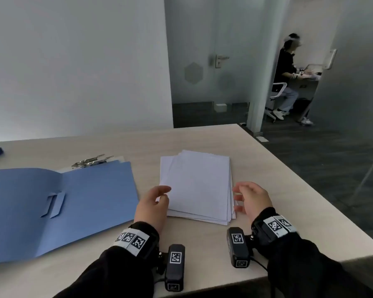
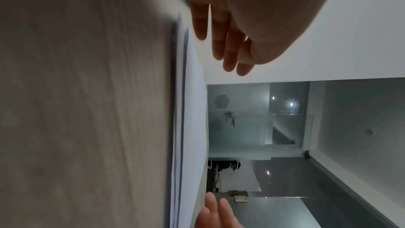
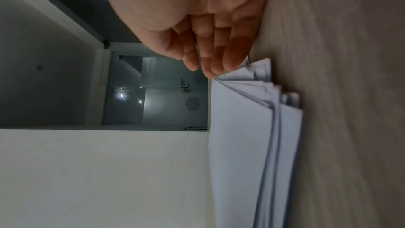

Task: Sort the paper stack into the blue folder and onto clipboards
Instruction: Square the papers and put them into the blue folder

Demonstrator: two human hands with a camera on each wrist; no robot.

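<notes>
Pale walls and a frosted glass door close off the room behind a light wood-grain table (image 1: 235, 138), which carries everything in play. Largest on it is the open blue card folder (image 1: 41, 211), spread flat on the left with a small tab fastener showing on its inner face. Beyond its far edge the metal clips of the clipboards (image 1: 93, 161) poke out; the boards themselves are mostly hidden under the folder. Just right of the folder, near the middle of the table, lies the loose stack of white paper sheets (image 1: 199, 186). It is untidy: the sheets are fanned and skewed, corners stepping out at the near right, and the right wrist view shows several layers splayed at the edge.

Flanking the stack's near end are the left hand (image 1: 153, 203) and the right hand (image 1: 253, 198), palms turned inward, fingers relaxed, slightly spread and gripping nothing. The left fingertips sit at or just over the stack's left edge; the right fingers are just beside its right edge, and contact cannot be confirmed.

Judging from this, the step is squaring or gathering the stack, and sorting has not begun. It would go best by pressing both long edges inward together, evenly, so no sheet buckles, then lifting only the top sheets with a thumb under the corner.
</notes>
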